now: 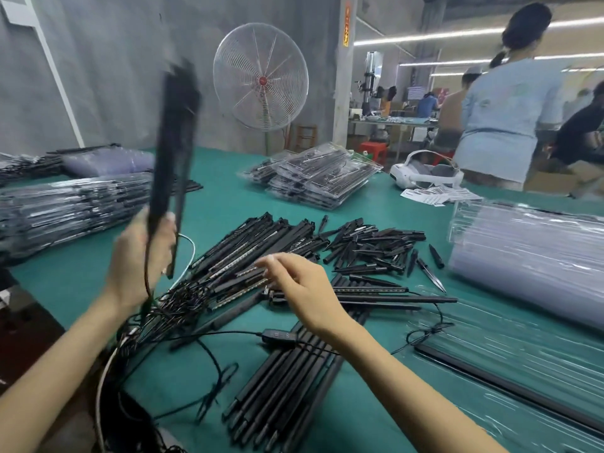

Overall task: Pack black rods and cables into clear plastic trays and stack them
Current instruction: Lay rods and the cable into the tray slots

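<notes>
On the green worktop (228, 178), packed trays (310, 178) sit in a slumped stack at the far middle, black rods visible through the clear plastic. A longer stack of filled trays (65, 207) runs along your left side. At right, a thick block of trays (529, 256) lies on its side; what it holds, if anything, cannot be made out through the glare. One open tray (523, 364) lies flat at lower right with a single rod (503, 384) in its near channel.

Your left hand (140, 256) is raised, fingers curled around a bundle of rods (173, 148) held nearly upright, a thin cable (147, 273) trailing down from it. The bundle is blurred, so its count cannot be told. Your right hand (300, 286) hovers palm down over the loose pile (248, 256) at centre, its fingers relaxed and spread, gripping nothing.

Short spikes (369, 246) lie scattered just beyond the pile, and a row of long rods (287, 384) lies near your right forearm, crossed by a cable with an inline controller (279, 336). A tangle of cables (176, 299) gathers below your left wrist.

Behind the worktop stand a fan (260, 81) and a headset (425, 173); a person (503, 119) in pale blue stands at right, back turned, partly cut off by the block.
</notes>
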